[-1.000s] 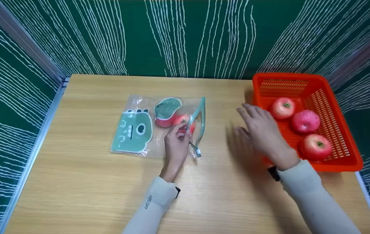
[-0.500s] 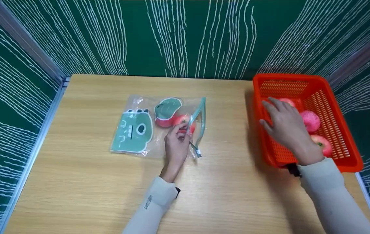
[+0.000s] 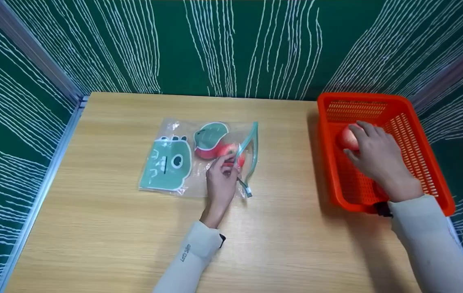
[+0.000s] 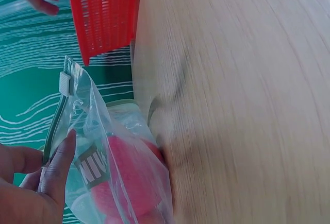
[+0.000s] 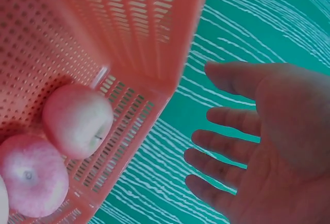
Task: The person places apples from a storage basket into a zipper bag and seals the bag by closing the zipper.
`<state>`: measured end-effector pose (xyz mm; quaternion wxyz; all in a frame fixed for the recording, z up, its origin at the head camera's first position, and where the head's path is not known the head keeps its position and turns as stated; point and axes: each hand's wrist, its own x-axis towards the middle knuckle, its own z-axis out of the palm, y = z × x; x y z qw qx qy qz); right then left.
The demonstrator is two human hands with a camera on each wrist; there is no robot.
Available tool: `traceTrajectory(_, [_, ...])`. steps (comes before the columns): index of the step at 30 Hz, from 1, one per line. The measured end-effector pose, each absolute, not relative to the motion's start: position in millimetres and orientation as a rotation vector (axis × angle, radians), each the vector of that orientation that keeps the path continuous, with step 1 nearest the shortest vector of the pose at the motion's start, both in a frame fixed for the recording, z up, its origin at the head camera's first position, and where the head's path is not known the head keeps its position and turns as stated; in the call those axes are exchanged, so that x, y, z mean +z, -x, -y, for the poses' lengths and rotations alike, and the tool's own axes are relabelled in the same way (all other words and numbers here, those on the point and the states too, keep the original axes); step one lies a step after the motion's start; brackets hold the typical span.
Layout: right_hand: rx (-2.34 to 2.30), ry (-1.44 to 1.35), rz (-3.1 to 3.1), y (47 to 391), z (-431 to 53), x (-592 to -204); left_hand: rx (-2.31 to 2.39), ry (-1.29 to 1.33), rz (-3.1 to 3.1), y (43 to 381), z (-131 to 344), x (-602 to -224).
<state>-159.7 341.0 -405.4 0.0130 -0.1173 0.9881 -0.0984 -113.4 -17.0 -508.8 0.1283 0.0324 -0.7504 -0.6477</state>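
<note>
A clear zip bag with green cartoon prints lies on the table, its mouth to the right. Red apples show inside it. My left hand pinches the bag's edge at the mouth between thumb and fingers; in the left wrist view a white slider sits on the zip strip just beyond. My right hand hangs over the orange-red basket, fingers spread and holding nothing. One apple shows beside its fingertips. The right wrist view shows another, pinker apple in the basket, plus a third cut by the frame edge.
The basket, with slotted high walls, stands at the right end of the wooden table. Green panels with white wavy lines enclose the table at the back and both sides.
My right hand has moved right from the basket's left rim to over the apples inside, hiding most of them in the head view. The left hand and bag have stayed in place.
</note>
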Motion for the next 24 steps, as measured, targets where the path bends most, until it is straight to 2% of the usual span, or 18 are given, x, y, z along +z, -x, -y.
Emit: traceTrajectory(24, [-0.203, 0.385, -2.988, 194.5, -375.6, -414.9, -1.939, -0.114, 2.176, 112.5, 17.3, -508.6])
